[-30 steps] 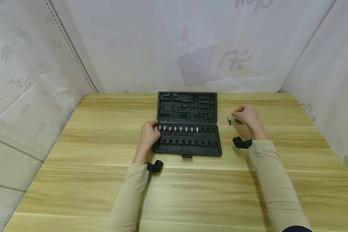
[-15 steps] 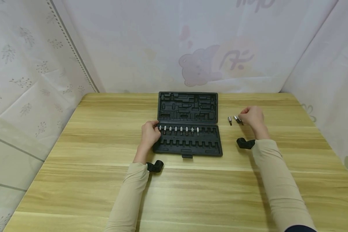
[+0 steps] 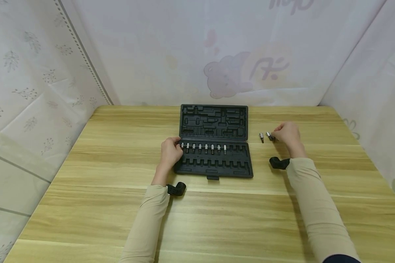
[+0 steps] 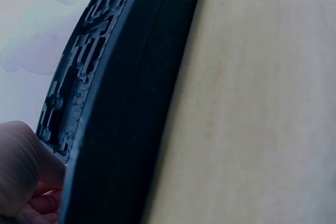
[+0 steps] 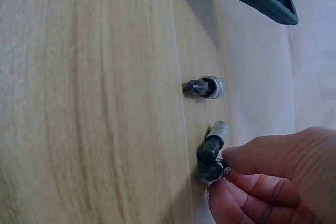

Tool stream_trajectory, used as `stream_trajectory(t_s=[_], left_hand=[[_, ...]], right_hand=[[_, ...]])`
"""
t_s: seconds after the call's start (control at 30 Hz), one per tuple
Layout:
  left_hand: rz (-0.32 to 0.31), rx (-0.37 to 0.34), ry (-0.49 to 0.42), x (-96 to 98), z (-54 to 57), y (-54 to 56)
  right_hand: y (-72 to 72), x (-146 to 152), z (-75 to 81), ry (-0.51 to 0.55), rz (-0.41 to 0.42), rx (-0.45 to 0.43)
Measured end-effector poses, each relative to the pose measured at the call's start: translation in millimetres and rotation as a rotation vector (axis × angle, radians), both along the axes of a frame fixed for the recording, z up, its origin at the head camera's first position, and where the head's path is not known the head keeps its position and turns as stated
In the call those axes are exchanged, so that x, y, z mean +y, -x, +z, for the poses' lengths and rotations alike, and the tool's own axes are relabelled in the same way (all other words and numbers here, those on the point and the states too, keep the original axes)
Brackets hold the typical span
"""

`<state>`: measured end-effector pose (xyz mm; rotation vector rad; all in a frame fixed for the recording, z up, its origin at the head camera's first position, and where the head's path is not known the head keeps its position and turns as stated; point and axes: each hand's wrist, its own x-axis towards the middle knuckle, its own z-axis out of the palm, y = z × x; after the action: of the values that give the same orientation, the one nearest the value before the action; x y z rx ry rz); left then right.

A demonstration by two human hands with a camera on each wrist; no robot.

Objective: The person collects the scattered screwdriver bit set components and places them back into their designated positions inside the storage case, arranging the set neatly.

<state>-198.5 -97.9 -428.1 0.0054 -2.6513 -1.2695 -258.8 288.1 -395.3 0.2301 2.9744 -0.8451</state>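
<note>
R hand [image 3: 287, 134] pinches a bit [image 5: 212, 171] nr the back edge of the tabletop [image 3: 224, 219]; L hand [image 3: 170, 151] grips the box [image 3: 228, 172]. Prob. picking up; next move needs a careful lift.

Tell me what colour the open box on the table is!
The box is black, both lid and base; it shows best in the head view.

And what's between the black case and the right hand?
A lone socket bit, then another bit by the right hand, both on the table. The head view shows them.
</note>
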Motion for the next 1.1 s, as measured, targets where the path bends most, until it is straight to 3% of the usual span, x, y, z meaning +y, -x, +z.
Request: stream_trajectory(t_s=[0.6, 0.83, 1.1], left_hand=[[0.000, -0.014, -0.010, 0.2, 0.7, -0.6], [-0.003, -0.026, -0.012, 0.0, -0.3, 0.1], [-0.002, -0.010, -0.012, -0.4, 0.4, -0.3]], right_hand=[[1.0, 5.3, 6.0, -0.073, -0.036, -0.090], [-3.6, 10.0, 5.9, 0.020, -0.018, -0.108], [-13.5, 7.2, 9.0, 0.212, -0.029, -0.110]])
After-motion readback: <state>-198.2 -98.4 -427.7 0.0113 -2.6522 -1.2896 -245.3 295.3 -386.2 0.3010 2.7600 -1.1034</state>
